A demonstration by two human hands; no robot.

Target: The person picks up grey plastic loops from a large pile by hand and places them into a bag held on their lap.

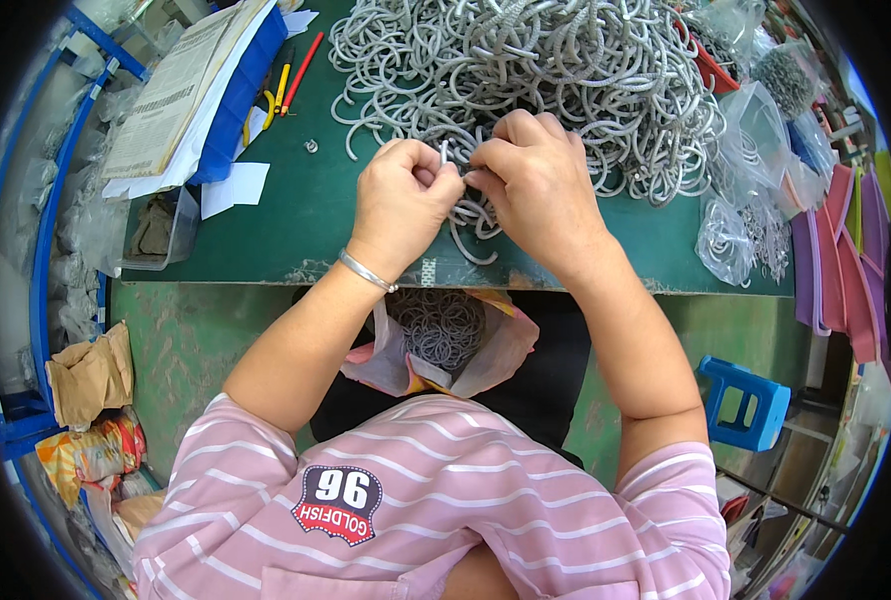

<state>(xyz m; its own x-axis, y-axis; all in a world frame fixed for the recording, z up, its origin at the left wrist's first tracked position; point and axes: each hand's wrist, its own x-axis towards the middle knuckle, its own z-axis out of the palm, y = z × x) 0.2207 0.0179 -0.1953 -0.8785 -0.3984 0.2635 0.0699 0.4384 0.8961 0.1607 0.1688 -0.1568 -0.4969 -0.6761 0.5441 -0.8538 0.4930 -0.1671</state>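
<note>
A: At the near edge of the green desk [306,215], in the head view, one grey cord loop [463,205] is pinched between both hands. The left hand [403,197] is closed in a loose fist with its fingertips pressed on the cord; the right hand [536,175] is curled over it, thumb and forefinger nipped together just beside the left.

B: How is the step judged to be done well?

A: The cord is best kept short between the two pinches, so that the join is held steady, and drawn clear of the big heap of grey cords [546,75] that lies touching the knuckles. Tangling with neighbouring loops is the likely snag.

B: What else is seen around?

A: A bag of finished grey rings [444,325] is held open in the lap, below the desk edge. Papers [181,85], a red pen [304,58] and yellow-handled pliers [272,100] are laid well apart at the left. Clear plastic bags [741,225] crowd the right side, and a blue stool [746,400] stands on the floor.
</note>
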